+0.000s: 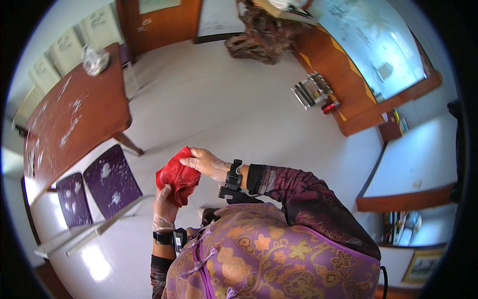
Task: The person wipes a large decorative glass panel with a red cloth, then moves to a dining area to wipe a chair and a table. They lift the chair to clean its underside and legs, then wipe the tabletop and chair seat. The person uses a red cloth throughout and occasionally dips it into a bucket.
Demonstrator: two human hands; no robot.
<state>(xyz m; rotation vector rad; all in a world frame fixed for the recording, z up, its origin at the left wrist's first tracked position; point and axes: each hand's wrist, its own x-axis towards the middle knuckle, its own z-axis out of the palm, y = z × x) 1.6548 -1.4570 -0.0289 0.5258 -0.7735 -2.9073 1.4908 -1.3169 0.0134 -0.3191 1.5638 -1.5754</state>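
A crumpled red cloth [178, 175] is held up between both my hands above the floor. My right hand [205, 163], in a thin clear glove, pinches its upper right edge between thumb and fingers. Lower down, my left hand [165, 207], gloved the same way, grips the cloth's bottom left part. Some of the left fingers are hidden behind the fabric. Black straps with small devices circle both wrists.
At the left stands a wooden table [89, 108] bearing a clear plastic-like bundle [95, 59] and white marks. Purple-seated chairs [112, 181] are beside it. A tiled floor [209, 101] stretches ahead, with a root-wood stand [257, 37], a metal-framed object [312, 89] and a wooden cabinet [328, 56] beyond.
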